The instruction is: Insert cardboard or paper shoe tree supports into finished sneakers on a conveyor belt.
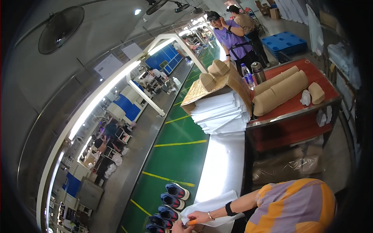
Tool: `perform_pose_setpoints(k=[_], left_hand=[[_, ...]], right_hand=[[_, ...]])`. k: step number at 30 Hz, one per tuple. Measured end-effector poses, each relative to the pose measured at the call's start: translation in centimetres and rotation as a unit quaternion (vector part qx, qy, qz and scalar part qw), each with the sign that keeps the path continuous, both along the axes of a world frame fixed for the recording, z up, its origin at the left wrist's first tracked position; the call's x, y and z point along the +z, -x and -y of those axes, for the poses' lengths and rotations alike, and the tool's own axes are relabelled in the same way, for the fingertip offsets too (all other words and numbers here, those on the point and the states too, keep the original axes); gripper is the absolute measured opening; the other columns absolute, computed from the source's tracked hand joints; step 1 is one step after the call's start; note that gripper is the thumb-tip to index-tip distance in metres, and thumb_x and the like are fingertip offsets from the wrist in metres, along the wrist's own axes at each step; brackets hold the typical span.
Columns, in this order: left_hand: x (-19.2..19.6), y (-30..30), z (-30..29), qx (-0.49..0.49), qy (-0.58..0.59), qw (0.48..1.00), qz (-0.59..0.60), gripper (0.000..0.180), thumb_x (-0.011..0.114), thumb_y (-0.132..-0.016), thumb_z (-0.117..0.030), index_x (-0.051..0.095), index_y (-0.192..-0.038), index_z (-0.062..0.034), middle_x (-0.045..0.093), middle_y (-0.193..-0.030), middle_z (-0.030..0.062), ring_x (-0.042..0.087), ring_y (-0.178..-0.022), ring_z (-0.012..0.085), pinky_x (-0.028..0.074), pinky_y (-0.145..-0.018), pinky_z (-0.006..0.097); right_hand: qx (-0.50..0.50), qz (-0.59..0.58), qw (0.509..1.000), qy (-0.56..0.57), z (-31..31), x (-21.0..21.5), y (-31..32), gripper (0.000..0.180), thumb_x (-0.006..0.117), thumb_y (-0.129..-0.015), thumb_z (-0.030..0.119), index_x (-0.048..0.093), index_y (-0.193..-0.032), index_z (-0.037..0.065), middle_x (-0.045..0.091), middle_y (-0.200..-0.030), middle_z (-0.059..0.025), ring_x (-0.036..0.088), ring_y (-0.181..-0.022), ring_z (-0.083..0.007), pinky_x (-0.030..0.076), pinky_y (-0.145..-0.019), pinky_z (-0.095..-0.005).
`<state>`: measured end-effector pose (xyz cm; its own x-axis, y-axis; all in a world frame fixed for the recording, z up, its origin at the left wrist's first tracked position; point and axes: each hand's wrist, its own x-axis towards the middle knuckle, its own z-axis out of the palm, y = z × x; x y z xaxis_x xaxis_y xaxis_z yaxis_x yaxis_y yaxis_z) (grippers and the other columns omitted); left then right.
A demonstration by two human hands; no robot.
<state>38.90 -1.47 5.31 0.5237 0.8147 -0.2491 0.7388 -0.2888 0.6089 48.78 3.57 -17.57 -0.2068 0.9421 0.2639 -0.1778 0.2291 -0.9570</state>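
1. White tissue paper sheet (pixel 216 206) lies at the near end of the long pale surface (pixel 223 163). This is the thing being worked on right now.
2. Only a small bit of my hand (pixel 176 228) peeks in at the bottom edge. I cannot tell which hand it is, or if my grip is wide, narrow or holding something.
3. The paper sheet lies just to the right of my hand. I cannot tell if my hand touches it.
4. A co-worker's hand (pixel 199 216), with a black wristband on its arm, rests on the near edge of the same sheet. One finger has an orange tip (pixel 192 222). This person wears an orange and purple striped shirt (pixel 295 206).
5. Dark blue shoes (pixel 171 202) with pink soles sit in a row on the green belt (pixel 175 155), just left of the sheet. They are bare, with no paper around them.
6. I think the work is near its start: one sheet is spread out, and no shoe lies on it yet.
7. Lots seems left. A thick stack of white paper (pixel 221 112) waits farther up the surface, under a brown cardboard tray (pixel 211 90).
8. On the red cart (pixel 311 70) lie tan rolls (pixel 280 92) and two bottles (pixel 248 76), well apart from my hand.
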Motion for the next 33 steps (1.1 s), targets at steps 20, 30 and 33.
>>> perform_pose_setpoints(k=[20,30,33], left_hand=[[-0.8,-2.0,0.8,-0.066,0.196,0.907,0.367,0.039,0.064,-0.085,-0.011,0.052,-0.121,0.0006,0.062,-0.098,0.0054,0.057,-0.075,0.0100,0.046,-0.060,0.023],[-18.1,-5.5,-6.2,0.058,-0.191,0.876,0.440,0.050,0.055,-0.088,-0.014,0.034,-0.132,-0.0019,0.044,-0.125,0.0139,0.047,-0.112,0.0220,0.037,-0.098,0.039],[-11.4,-8.1,0.8,0.019,-0.242,0.851,0.465,0.062,0.057,-0.087,-0.019,0.025,-0.137,-0.0027,0.038,-0.133,0.0148,0.043,-0.119,0.0227,0.036,-0.100,0.037]], right_hand=[[-0.063,-0.152,0.982,-0.090,1.4,11.5,-11.1,0.011,0.061,-0.086,0.013,0.066,-0.091,0.004,0.063,-0.085,0.0017,0.053,-0.082,-0.0045,0.043,-0.075,-0.0210],[-0.159,-0.089,0.954,-0.238,5.0,16.2,-7.6,0.031,0.062,-0.085,0.013,0.060,-0.115,0.007,0.057,-0.113,-0.0090,0.053,-0.107,-0.0201,0.044,-0.092,-0.0315],[-0.254,0.188,0.848,-0.426,6.0,17.1,-8.2,0.050,0.065,-0.081,0.014,0.049,-0.129,0.013,0.042,-0.133,-0.0108,0.040,-0.123,-0.0267,0.036,-0.103,-0.0363]])
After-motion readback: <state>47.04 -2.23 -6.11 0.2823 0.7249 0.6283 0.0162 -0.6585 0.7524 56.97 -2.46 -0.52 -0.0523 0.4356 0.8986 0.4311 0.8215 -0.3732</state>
